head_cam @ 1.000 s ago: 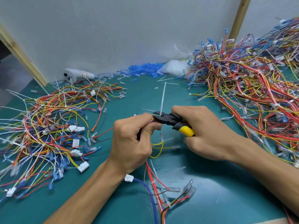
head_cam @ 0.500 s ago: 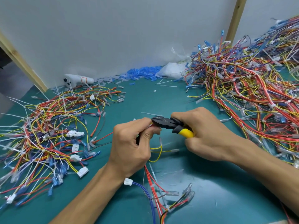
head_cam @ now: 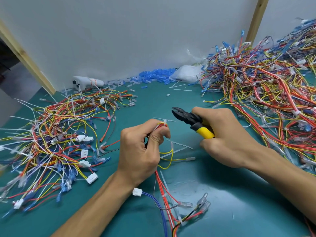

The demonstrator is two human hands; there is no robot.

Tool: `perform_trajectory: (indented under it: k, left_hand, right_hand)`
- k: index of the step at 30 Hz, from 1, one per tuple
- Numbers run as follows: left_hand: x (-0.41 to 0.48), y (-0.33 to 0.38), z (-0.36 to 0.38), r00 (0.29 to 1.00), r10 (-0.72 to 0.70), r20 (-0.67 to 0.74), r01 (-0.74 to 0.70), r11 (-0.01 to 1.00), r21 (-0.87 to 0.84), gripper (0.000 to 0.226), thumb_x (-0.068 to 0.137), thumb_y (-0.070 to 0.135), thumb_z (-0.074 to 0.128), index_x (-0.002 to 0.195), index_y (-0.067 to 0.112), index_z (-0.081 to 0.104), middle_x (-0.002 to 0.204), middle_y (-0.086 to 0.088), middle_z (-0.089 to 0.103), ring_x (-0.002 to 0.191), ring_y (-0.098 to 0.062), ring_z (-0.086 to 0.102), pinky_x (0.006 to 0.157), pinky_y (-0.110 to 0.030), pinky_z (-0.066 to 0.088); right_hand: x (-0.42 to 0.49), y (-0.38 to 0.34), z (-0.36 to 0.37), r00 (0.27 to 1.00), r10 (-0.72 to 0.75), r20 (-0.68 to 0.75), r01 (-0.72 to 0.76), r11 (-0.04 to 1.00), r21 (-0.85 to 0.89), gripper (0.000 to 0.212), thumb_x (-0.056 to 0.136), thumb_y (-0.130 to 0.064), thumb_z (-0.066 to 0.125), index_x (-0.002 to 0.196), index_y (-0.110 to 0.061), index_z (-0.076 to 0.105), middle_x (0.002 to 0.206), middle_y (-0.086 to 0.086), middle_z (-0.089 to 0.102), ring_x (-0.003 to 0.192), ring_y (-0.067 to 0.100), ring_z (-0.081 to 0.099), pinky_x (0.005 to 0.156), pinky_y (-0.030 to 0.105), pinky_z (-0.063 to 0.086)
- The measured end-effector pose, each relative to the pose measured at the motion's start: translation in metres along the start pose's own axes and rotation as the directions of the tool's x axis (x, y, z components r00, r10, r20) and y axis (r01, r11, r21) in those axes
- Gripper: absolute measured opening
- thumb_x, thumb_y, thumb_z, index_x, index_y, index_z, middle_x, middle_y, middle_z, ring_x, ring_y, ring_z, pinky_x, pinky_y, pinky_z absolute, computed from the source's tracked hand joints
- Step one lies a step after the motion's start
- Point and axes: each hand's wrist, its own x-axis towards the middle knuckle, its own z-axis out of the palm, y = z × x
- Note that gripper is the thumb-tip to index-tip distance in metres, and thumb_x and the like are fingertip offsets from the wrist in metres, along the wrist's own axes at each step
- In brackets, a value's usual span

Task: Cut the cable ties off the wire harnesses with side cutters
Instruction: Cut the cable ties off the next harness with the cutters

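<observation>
Left hand (head_cam: 142, 151) is clenched round a harness (head_cam: 163, 189), whose wires run out of the fist toward the near edge of the mat (head_cam: 230, 194). At the top of the fist a white tie (head_cam: 165, 121) binds the wires and is uncut. Right hand (head_cam: 227, 139) grasps the yellow handles of the cutters (head_cam: 186, 117). The tool sits just right of the tie, not touching it, jaws seemingly a little apart. A second tie (head_cam: 164, 195) shows lower on the red wires, so we judge at least two cuts left on this harness. Loose tie pieces (head_cam: 179, 145) lie on the mat near the hands, which suggests some cuts are done. A left pile (head_cam: 56, 142) and a larger right pile (head_cam: 265, 93) both carry white ties. We cannot tell which is finished stock, and we judge much work remains. Hidden: the wires inside the fist and the lower handles. The right pile is cut off by the frame edge, and the left pile's near side is blurred.
</observation>
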Motion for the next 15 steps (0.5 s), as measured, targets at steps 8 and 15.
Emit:
perform_trajectory:
  k: [8,15]
  left_hand:
    - [0.0003,-0.0005,0.0008,0.996,-0.093,-0.006,0.091,0.988,-0.121,0.032,0.106,0.024,0.054,0.081,0.011,0.067,0.058,0.009,0.043,0.051,-0.008,0.039,0.055,-0.021,0.031]
    - [0.0048,0.0017,0.0004,0.97,-0.245,-0.004,0.233,0.925,-0.299,0.032,0.108,0.022,0.051,0.084,0.014,0.071,0.053,0.003,0.053,0.048,-0.008,0.045,0.052,-0.042,0.048]
  right_hand:
    - [-0.0007,-0.0014,0.0023,0.998,0.012,0.054,-0.011,1.0,-0.026,0.026,0.071,-0.019,0.054,0.069,-0.031,0.031,0.061,0.001,0.033,0.061,0.024,0.027,0.053,0.037,0.018]
    - [-0.0005,0.0015,0.001,0.994,0.022,0.106,-0.019,0.999,-0.033,0.025,0.069,-0.018,0.055,0.071,-0.031,0.034,0.061,0.004,0.036,0.062,0.028,0.03,0.053,0.041,0.024]
